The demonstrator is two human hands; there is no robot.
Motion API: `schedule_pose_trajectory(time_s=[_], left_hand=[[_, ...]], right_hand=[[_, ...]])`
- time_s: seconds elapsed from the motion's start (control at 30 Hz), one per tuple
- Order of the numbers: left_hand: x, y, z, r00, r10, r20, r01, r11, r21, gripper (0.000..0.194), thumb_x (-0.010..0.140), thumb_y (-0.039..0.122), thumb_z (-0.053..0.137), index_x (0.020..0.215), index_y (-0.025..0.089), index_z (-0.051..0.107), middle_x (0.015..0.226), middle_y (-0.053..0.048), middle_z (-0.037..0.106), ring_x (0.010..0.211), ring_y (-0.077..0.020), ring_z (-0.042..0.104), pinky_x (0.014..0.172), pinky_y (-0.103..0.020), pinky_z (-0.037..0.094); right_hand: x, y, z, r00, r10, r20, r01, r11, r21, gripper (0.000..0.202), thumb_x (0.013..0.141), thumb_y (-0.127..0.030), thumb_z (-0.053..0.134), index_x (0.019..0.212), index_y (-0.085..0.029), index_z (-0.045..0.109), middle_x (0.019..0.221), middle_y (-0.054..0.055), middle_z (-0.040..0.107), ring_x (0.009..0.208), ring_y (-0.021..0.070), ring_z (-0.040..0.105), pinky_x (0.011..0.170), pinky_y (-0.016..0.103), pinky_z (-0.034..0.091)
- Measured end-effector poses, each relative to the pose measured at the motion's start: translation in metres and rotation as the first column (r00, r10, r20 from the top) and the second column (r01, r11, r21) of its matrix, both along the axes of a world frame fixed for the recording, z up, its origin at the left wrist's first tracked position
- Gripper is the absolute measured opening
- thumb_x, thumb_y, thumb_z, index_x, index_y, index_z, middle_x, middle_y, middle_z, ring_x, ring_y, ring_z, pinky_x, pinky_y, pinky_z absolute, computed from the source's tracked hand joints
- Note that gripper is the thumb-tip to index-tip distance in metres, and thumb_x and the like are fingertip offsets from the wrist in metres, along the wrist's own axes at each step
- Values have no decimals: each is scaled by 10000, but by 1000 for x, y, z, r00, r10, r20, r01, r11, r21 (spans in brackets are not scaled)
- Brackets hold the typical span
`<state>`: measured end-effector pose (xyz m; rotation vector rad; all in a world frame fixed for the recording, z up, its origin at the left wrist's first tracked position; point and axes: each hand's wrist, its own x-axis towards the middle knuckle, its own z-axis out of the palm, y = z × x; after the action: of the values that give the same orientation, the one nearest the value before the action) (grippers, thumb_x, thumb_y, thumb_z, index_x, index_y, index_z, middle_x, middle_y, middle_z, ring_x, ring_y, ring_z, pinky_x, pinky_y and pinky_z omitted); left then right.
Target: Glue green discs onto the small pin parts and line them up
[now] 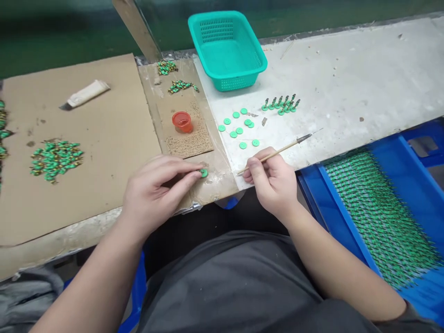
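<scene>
The left hand [156, 194] pinches a small round green plastic piece [204, 173] between thumb and fingertips, holding it low over the taped brown cardboard sheet [104, 134] at the near edge of the bench. The right hand [272, 180] is closed around a thin wooden-handled brush [277, 151], gripped like a pen, its dark tip pointing up and to the right over the grey worktop [364, 83]. The green piece lies just left of the right hand, between the two hands, apart from the brush. Beyond it a small orange plastic cup [182, 122] stands on the cardboard. Loose flat green discs [239, 127] lie on the worktop just past the brush, with a row of upright green parts [281, 105] and a teal plastic basket [227, 48] farther back.
</scene>
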<state>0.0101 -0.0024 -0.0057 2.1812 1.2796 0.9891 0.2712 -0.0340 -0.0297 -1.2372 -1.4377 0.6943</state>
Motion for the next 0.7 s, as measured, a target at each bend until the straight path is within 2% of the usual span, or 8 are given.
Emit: schedule_pose_trajectory(time_s=[0.1, 0.2, 0.27, 0.33, 0.5, 0.6, 0.7], left_hand=[[-4, -3, 3, 991, 105, 85, -102, 994, -43, 97, 1024, 333, 787, 999, 352, 879, 998, 17, 888, 895, -190, 809, 857, -379, 657], [-11, -6, 11, 945, 223, 240, -166, 957, -238, 77, 955, 386, 865, 957, 317, 899, 935, -22, 874, 834, -189, 795, 757, -331, 659], [-14, -6, 21, 909, 266, 320, -150, 926, -346, 183, 926, 471, 893, 953, 291, 905, 870, -40, 857, 719, -174, 760, 646, -301, 639], [-14, -6, 33, 899, 262, 351, -116, 914, -388, 288, 922, 561, 891, 948, 274, 907, 801, -47, 833, 618, -154, 711, 560, -278, 607], [-3, -4, 60, 891, 208, 404, -8, 897, -443, 402, 873, 682, 918, 881, 280, 912, 714, -54, 783, 552, -125, 632, 501, -244, 552], [5, 0, 71, 891, 171, 420, 36, 896, -442, 414, 859, 705, 922, 859, 292, 914, 667, -47, 747, 528, -117, 586, 482, -240, 525], [11, 4, 76, 893, 132, 430, 74, 900, -429, 407, 859, 694, 925, 857, 287, 918, 681, -62, 766, 523, -130, 601, 472, -245, 525]], right_hand=[[2, -1, 0, 1000, 20, 11, -20, 1000, -14, 233, 1157, -401, 642, 976, -255, 653, 836, -7, 798, 680, 166, 816, 643, 284, 682], [5, -2, -1, 999, 40, 26, -40, 999, -27, 224, 1150, -394, 647, 976, -254, 663, 864, 10, 810, 682, 175, 824, 657, 289, 691], [5, -2, -1, 998, 53, 29, -52, 998, -23, 213, 1144, -378, 651, 974, -252, 671, 852, 16, 809, 677, 185, 825, 661, 296, 689], [5, -2, 1, 998, 63, 18, -63, 998, -14, 203, 1139, -353, 654, 965, -251, 679, 822, 14, 801, 668, 193, 826, 656, 298, 681], [7, -8, 9, 995, 92, -26, -93, 996, -11, 253, 1155, -344, 620, 920, -266, 673, 759, 10, 794, 610, 199, 818, 601, 292, 677], [14, -20, 14, 994, 100, -37, -100, 995, -17, 263, 1162, -334, 606, 914, -276, 672, 724, 7, 798, 579, 208, 811, 560, 291, 667], [24, -35, 15, 996, 85, -21, -86, 996, -14, 252, 1153, -310, 609, 914, -279, 683, 724, 11, 801, 590, 216, 809, 563, 301, 659]])
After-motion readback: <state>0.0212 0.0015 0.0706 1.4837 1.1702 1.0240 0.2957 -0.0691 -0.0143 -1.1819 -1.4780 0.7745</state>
